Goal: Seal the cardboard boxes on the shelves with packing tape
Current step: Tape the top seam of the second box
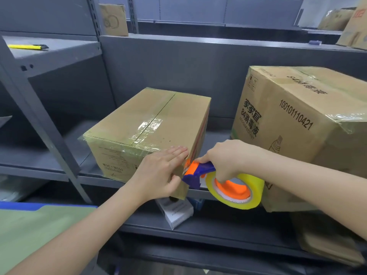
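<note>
The left hand (162, 169) lies flat against the near right corner of a small brown cardboard box (147, 124). Its fingers are straight and press just under the top edge, and the thumb is on the face lower down. The right hand (224, 157) curls round a blue and orange plastic tape dispenser (198, 172). The dispenser's front end touches that same corner, just beside the left hand's fingers. A roll of yellowish clear packing tape (248, 191) sits on the dispenser's orange hub, below the right hand.

The small box stands on a grey metal shelf (215, 141), with glossy tape along its top seam and over its near top edge. To its right on the same shelf stands a large brown cardboard box (297, 120) with black print, taped over its edges and tilted.

A yellow utility knife (27, 47) lies on the upper shelf at far left. A small white carton (176, 213) sits on the shelf below.
</note>
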Action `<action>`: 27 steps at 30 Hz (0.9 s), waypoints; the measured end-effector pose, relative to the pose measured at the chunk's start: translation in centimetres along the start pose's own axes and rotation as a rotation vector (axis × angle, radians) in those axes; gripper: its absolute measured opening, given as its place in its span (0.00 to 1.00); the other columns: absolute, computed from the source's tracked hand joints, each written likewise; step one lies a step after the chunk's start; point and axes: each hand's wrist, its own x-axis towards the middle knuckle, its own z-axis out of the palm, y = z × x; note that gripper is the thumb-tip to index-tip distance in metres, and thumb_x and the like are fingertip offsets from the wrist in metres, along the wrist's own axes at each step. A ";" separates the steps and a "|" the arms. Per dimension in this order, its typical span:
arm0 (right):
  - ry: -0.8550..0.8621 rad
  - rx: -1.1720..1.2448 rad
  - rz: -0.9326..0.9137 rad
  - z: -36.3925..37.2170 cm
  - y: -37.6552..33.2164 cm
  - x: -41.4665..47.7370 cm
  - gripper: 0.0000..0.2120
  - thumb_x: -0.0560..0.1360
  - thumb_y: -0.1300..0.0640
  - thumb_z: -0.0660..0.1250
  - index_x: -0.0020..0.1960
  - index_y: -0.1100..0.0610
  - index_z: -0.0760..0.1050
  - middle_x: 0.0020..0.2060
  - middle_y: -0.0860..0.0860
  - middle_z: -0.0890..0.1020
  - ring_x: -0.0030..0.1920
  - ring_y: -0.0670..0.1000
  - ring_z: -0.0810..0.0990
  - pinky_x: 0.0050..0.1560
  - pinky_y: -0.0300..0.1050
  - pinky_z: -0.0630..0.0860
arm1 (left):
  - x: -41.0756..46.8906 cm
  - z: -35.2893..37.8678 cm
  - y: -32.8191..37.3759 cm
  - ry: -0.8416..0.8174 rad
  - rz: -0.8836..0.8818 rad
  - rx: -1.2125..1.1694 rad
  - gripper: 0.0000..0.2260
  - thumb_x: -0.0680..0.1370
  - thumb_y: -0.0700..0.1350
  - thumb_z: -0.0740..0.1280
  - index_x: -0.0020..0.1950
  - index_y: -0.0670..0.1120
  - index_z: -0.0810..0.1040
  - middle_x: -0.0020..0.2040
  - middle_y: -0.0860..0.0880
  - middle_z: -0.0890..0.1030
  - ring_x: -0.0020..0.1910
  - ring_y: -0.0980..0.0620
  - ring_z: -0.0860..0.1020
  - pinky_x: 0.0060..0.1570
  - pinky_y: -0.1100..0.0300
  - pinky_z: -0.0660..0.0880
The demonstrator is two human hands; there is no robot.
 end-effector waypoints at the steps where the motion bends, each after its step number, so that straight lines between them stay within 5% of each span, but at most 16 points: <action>1: -0.005 -0.025 0.011 -0.3 -0.2 0.0 0.27 0.69 0.55 0.64 0.67 0.43 0.67 0.35 0.48 0.71 0.35 0.50 0.71 0.33 0.41 0.68 | 0.0 0.0 0.0 -0.002 -0.002 0.000 0.28 0.66 0.45 0.54 0.62 0.38 0.77 0.62 0.42 0.77 0.62 0.44 0.75 0.63 0.49 0.68; 10: -0.143 -0.033 0.100 -2.6 -1.8 0.5 0.26 0.67 0.50 0.70 0.65 0.48 0.73 0.34 0.48 0.72 0.38 0.51 0.73 0.42 0.43 0.75 | -0.1 0.1 0.2 -0.028 -0.040 0.017 0.26 0.64 0.40 0.63 0.63 0.38 0.76 0.62 0.42 0.76 0.62 0.45 0.75 0.65 0.50 0.64; 16: -0.282 0.033 0.068 -3.3 -1.5 1.3 0.24 0.72 0.51 0.69 0.66 0.55 0.72 0.39 0.50 0.73 0.35 0.49 0.71 0.27 0.36 0.65 | -0.2 0.0 0.2 -0.055 -0.062 0.012 0.26 0.67 0.41 0.61 0.66 0.40 0.74 0.65 0.44 0.74 0.65 0.47 0.72 0.68 0.53 0.59; 19: -0.339 0.085 0.056 -3.6 -0.9 1.9 0.23 0.72 0.52 0.69 0.65 0.58 0.72 0.46 0.53 0.73 0.44 0.52 0.71 0.31 0.36 0.66 | -0.1 0.1 0.2 -0.071 -0.072 0.006 0.27 0.69 0.42 0.60 0.68 0.42 0.72 0.67 0.46 0.72 0.68 0.49 0.70 0.69 0.56 0.56; 23: -0.371 0.121 0.065 -3.9 -0.6 2.6 0.14 0.70 0.52 0.72 0.50 0.57 0.73 0.40 0.52 0.73 0.44 0.54 0.72 0.34 0.39 0.69 | 0.0 0.1 0.0 -0.089 -0.085 -0.003 0.27 0.70 0.43 0.58 0.70 0.44 0.69 0.69 0.48 0.69 0.70 0.51 0.67 0.70 0.61 0.53; 27: -0.401 0.176 0.040 -3.3 -0.1 3.6 0.17 0.69 0.51 0.72 0.53 0.57 0.75 0.44 0.52 0.76 0.48 0.55 0.76 0.42 0.42 0.72 | 0.2 0.0 0.0 -0.096 -0.096 -0.026 0.28 0.70 0.43 0.56 0.71 0.44 0.68 0.71 0.48 0.67 0.71 0.52 0.65 0.70 0.64 0.50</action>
